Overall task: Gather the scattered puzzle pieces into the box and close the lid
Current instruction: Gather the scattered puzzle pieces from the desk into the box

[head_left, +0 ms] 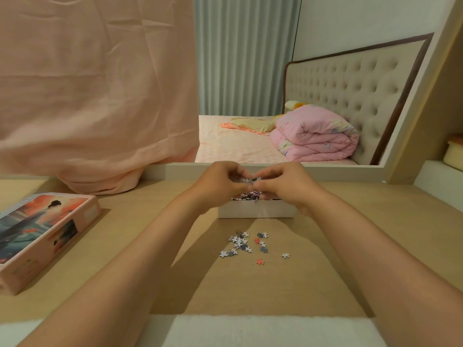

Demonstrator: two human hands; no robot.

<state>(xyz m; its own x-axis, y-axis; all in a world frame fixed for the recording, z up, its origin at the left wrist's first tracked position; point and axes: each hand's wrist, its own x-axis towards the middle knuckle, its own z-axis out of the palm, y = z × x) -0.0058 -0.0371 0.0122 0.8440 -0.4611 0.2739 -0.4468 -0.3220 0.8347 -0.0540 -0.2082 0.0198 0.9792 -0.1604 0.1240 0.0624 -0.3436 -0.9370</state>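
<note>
Roughly mid-desk, box (pixel 255 212) has open tabletop (pixel 400 201) either side; loose pieces (pixel 246 244) lie before its near wall, lid (pixel 47 234) far left. Above box, left hand (pixel 220 183) and right hand (pixel 281 183) meet, curled fingers pinching a clump (pixel 247 181).

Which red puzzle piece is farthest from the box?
The lone red piece nearest you, below the pile; the other red piece sits among the pile, closer to the box.

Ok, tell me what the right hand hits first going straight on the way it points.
Most likely the left hand: the right hand angles inward towards it above the open white cardboard box, both gripping small puzzle pieces. Their gap is unclear.
</note>
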